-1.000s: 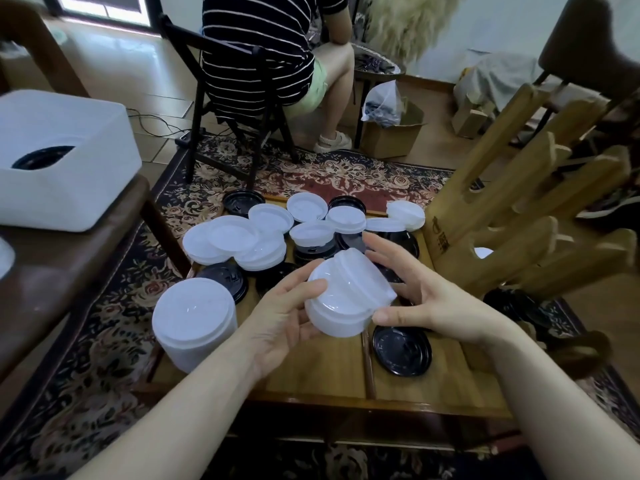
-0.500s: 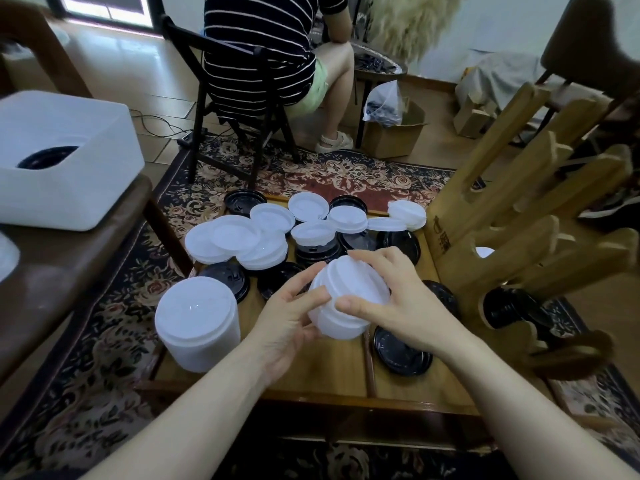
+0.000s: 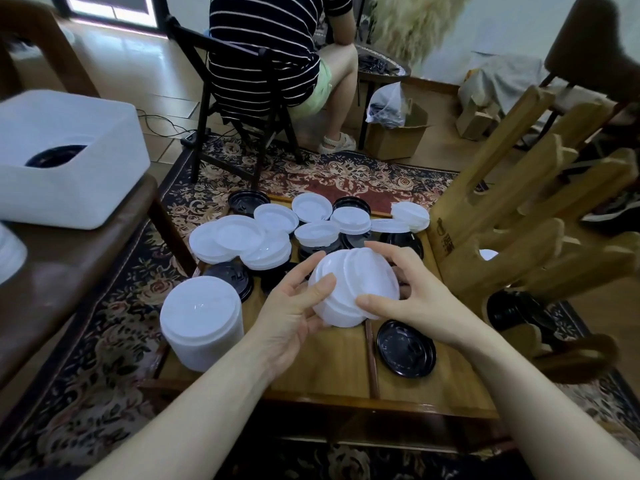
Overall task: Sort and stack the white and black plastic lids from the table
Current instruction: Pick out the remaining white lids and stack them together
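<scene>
Stack of white lids now tilted; both hands gripping

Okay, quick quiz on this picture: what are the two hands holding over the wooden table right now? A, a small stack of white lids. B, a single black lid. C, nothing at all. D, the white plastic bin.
A: the left hand and right hand both grip a small stack of white lids above the table, while a black lid lies untouched on the table below the right hand.
</scene>
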{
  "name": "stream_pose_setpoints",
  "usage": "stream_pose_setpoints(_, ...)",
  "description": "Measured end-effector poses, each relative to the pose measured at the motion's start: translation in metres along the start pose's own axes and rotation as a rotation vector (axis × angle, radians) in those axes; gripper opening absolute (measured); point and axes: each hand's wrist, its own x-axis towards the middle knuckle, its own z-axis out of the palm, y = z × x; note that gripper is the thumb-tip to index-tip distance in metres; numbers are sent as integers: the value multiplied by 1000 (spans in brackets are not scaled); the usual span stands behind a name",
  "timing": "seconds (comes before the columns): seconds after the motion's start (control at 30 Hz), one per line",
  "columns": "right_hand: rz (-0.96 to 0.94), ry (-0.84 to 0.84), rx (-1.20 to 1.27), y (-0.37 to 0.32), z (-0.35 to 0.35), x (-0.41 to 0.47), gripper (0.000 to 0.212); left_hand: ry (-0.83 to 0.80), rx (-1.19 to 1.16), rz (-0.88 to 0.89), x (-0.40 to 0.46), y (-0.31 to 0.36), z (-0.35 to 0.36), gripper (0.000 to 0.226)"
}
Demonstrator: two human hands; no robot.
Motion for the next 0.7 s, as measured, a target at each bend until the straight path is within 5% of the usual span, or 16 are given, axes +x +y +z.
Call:
stream_pose_setpoints(0.5,-120,-105,-124,5,3,0,82,-29,101,-11,-2,-2,2,33)
stream_pose_setpoints(0.7,-88,-25,-184,3,15,-4,83,-42,178,31,-4,-2,5,52)
